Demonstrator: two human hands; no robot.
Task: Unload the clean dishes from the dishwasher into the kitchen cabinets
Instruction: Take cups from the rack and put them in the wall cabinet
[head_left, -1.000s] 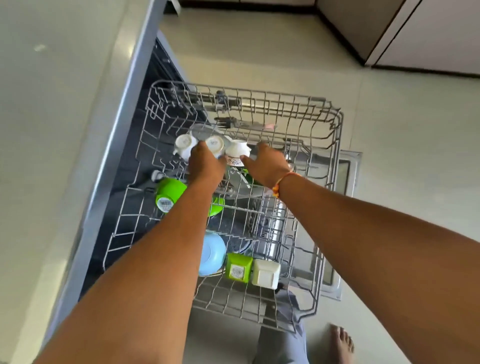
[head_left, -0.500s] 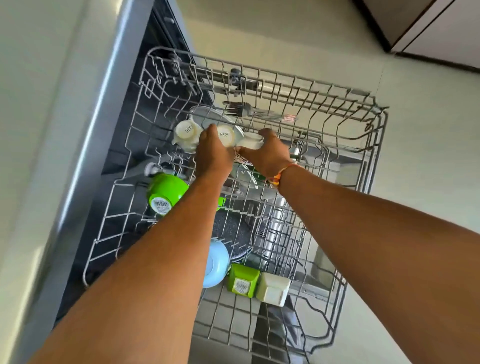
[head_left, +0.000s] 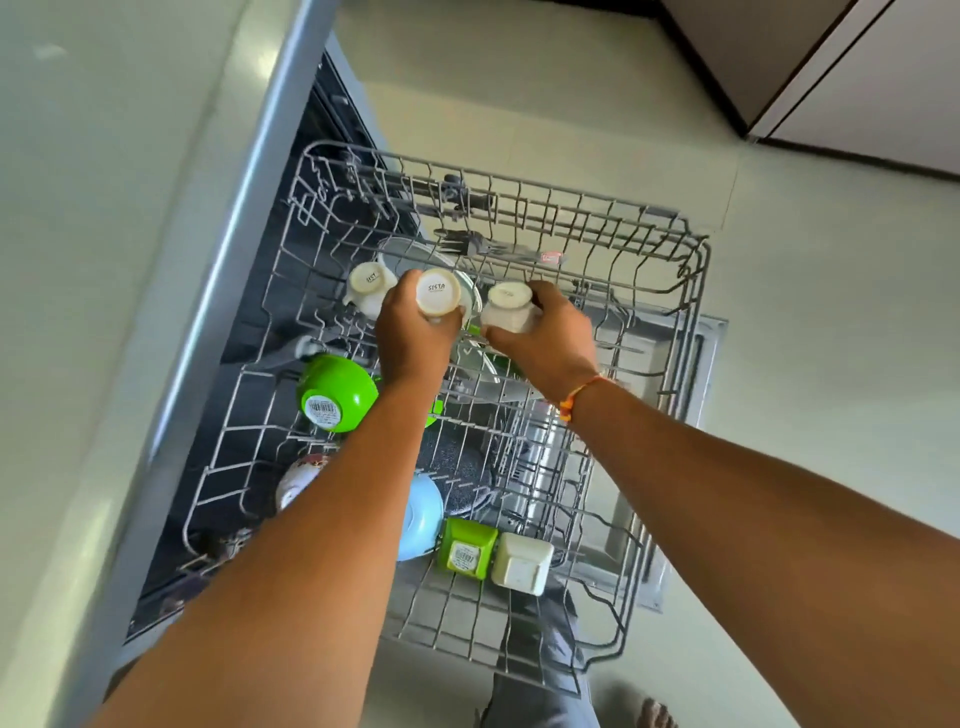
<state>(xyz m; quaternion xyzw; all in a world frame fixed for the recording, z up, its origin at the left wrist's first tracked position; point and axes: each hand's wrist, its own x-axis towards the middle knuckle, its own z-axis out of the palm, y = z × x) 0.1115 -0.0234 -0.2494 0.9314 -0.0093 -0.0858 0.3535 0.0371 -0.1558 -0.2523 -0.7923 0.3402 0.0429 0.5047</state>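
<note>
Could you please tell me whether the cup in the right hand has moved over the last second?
Yes. The right cup, held by the right hand, has lifted and shifted rightward, away from the leftmost cup, which stayed put.

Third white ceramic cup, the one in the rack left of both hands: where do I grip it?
Wrap the white ceramic cup round its side wall, just under the upturned base, coming from above. It sits inverted, rim down in the wire dishwasher rack, so the mouth is out of reach.
</note>
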